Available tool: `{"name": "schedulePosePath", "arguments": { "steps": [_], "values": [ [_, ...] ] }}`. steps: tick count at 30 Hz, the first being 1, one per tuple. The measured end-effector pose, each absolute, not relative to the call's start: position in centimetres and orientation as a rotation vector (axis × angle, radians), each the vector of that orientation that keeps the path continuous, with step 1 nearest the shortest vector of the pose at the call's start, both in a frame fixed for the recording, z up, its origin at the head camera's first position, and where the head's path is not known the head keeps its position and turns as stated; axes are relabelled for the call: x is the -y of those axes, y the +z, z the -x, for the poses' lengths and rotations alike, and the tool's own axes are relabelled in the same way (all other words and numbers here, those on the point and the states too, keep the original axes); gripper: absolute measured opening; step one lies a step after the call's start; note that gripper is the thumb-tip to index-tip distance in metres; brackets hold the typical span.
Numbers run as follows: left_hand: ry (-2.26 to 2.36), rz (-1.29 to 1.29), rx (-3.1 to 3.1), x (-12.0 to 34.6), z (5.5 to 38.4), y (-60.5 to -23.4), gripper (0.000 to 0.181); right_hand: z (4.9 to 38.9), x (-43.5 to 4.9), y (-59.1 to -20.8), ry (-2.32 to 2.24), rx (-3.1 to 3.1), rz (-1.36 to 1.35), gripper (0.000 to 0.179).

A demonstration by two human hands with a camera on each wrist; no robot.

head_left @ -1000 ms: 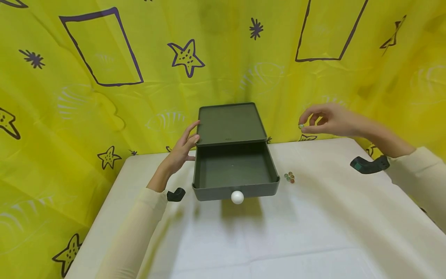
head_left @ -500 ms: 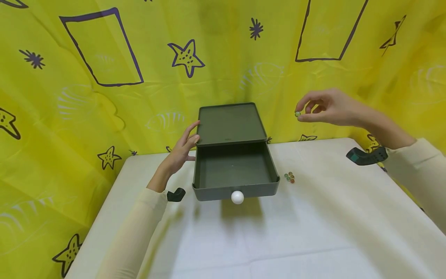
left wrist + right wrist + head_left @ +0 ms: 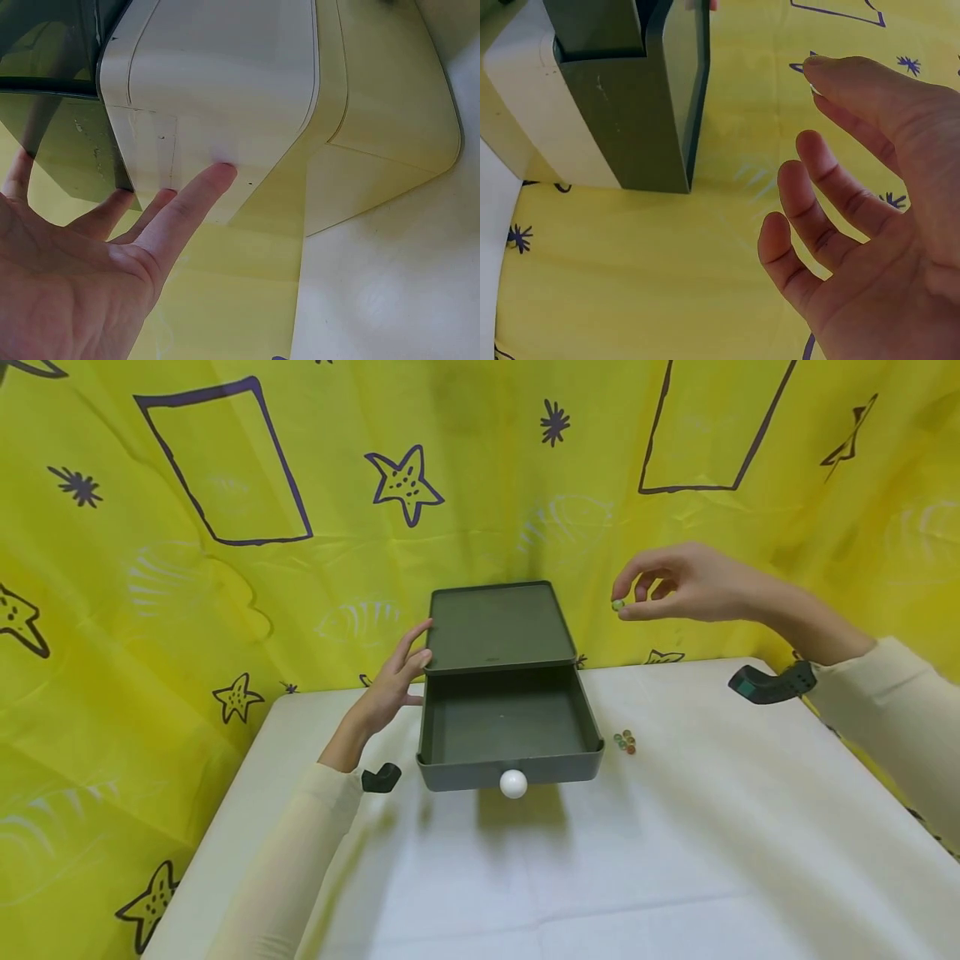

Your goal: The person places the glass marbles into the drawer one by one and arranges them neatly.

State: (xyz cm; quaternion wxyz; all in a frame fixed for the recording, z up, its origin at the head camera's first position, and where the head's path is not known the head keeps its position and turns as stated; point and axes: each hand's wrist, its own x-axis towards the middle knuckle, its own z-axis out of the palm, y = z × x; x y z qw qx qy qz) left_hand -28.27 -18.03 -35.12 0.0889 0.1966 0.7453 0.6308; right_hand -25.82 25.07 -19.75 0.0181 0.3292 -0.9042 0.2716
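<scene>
A storage box (image 3: 498, 627) with a dark green top stands mid-table, its green drawer (image 3: 465, 776) pulled out towards me and a round white knob (image 3: 513, 783) on the front. My left hand (image 3: 381, 697) rests against the box's left side. In the left wrist view, that hand (image 3: 82, 277) has extended fingers touching the box's pale lower side (image 3: 217, 82). Up to the right of the box, my right hand (image 3: 693, 583) pinches a small greenish marble (image 3: 617, 605) between thumb and finger; in the right wrist view the marble is mostly hidden, and the other fingers (image 3: 810, 214) are loosely bent.
Several small coloured marbles (image 3: 625, 742) lie clustered on the white tabletop (image 3: 645, 860), just right of the drawer. A yellow patterned curtain (image 3: 480, 543) hangs behind the table and along its sides. Dark devices (image 3: 772, 683) are worn at both wrists.
My right hand has risen and then moved left towards the box, with the marble still pinched. The left hand, drawer and marbles on the table stay where they were.
</scene>
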Motion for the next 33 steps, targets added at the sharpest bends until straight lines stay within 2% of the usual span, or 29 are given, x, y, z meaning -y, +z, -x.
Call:
{"name": "schedulePosePath", "arguments": {
  "steps": [33],
  "values": [
    [1.88,-0.598,-2.208,18.0,28.2,-35.0,0.061,27.1,-14.6,-19.0,0.737,2.812,-1.562,0.014]
  ]
}}
